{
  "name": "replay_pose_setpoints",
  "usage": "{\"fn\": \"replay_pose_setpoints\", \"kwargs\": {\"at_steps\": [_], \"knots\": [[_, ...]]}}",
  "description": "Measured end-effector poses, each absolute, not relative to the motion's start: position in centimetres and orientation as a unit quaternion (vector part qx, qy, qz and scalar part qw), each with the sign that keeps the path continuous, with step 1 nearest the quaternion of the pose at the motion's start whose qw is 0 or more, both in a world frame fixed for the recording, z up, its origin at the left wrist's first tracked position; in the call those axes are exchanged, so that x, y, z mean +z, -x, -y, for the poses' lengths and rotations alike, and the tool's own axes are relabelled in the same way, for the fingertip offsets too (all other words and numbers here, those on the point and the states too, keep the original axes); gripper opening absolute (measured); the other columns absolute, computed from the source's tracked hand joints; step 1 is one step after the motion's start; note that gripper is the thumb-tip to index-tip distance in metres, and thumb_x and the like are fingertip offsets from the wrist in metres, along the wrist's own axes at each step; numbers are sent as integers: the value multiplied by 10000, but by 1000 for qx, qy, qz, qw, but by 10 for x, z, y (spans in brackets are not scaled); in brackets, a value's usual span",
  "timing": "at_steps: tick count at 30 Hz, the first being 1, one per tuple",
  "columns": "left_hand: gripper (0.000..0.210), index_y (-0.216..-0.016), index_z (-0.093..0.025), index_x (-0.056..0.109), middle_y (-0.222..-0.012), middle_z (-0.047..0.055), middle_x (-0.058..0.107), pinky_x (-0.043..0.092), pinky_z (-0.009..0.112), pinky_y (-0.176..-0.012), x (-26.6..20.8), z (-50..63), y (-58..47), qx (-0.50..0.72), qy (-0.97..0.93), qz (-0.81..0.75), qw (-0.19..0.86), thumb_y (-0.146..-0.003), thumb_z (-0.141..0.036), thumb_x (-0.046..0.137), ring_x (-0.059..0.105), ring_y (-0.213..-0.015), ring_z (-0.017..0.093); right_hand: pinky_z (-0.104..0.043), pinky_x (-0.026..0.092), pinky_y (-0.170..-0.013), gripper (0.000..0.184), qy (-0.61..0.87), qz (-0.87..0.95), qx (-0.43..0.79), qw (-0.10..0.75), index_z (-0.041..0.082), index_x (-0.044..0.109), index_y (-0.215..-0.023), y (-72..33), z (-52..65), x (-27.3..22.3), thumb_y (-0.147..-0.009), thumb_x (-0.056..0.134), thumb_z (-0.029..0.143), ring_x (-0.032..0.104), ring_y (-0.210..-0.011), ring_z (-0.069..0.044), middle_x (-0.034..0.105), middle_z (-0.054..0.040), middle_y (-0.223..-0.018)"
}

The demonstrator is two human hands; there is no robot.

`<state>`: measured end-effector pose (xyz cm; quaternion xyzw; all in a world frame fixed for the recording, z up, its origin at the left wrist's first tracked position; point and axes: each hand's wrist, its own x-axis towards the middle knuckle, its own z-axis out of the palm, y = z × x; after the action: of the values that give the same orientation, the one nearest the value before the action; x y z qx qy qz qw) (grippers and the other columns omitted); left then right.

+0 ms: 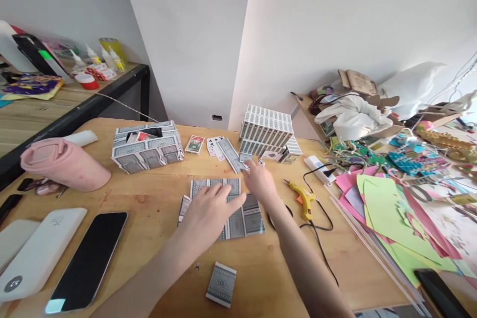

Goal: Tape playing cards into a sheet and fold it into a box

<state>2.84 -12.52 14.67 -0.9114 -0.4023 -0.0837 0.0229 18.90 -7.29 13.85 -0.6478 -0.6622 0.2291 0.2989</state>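
My left hand (208,211) rests palm down over a flat panel of joined playing cards (236,221), thumb spread apart from the fingers. The panel has grey patterned backs and a small flap at its left. My right hand (259,181) reaches farther, its fingers curled together on a playing card (246,157) in front of the card stack; the fingertips are partly hidden. Just left of it lies a strip of joined cards (228,153) beside loose face-up cards (215,145). A small card-covered block (221,284) lies near the front edge.
A card-covered box (147,151) stands back left, near a card pack (195,144). A tall card stack (266,126) stands back right. A yellow glue gun (304,201) with its cord, coloured paper (391,208), a phone (91,258), a power bank (44,253) and a pink roll (67,164) surround the work.
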Motion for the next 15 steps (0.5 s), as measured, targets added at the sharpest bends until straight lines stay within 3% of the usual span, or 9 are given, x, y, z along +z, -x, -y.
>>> {"fn": "replay_pose_setpoints", "kwargs": {"at_steps": [2,5,8,11,13,15], "knots": [[520,-1105,-266,560,-914,52,601,434,341,-693,148,126,-19,-91,912,399,27,-719,44,402,572,-859,217,-357,450,-827,175,666,648,168,329,193,640,-882,-205,64,142,-800,487,180,618,-908,-230,686,-90,-942],[463,-1052,-241,576,-912,61,603,439,350,-705,142,120,-16,-93,912,399,13,-713,32,421,569,-876,224,-321,464,-800,211,625,624,185,431,214,632,-882,-197,75,162,-849,429,260,636,-848,-199,692,-43,-869],[359,-959,-202,607,-881,81,617,438,363,-698,133,114,-20,-97,913,397,-3,-723,9,439,578,-855,243,-313,461,-808,263,571,640,229,460,234,633,-894,-162,95,168,-881,378,293,625,-892,-192,682,-31,-913],[311,-868,-175,626,-844,90,624,429,354,-682,130,115,-19,-88,907,412,3,-724,14,425,593,-791,236,-314,459,-804,229,540,683,272,409,246,636,-885,-144,97,143,-865,411,280,631,-809,-189,681,-22,-800],[346,-944,-209,611,-854,61,618,411,307,-603,133,118,-16,-82,903,422,7,-747,-6,413,587,-705,191,-310,469,-735,200,633,631,248,375,244,630,-909,-156,88,119,-838,444,262,639,-756,-198,687,-32,-795],[365,-1028,-261,568,-856,21,601,362,259,-515,139,121,-13,-88,905,417,3,-784,-46,403,562,-635,147,-326,464,-775,227,678,600,206,371,228,619,-970,-179,78,98,-791,479,224,641,-860,-220,699,-57,-892]]}}
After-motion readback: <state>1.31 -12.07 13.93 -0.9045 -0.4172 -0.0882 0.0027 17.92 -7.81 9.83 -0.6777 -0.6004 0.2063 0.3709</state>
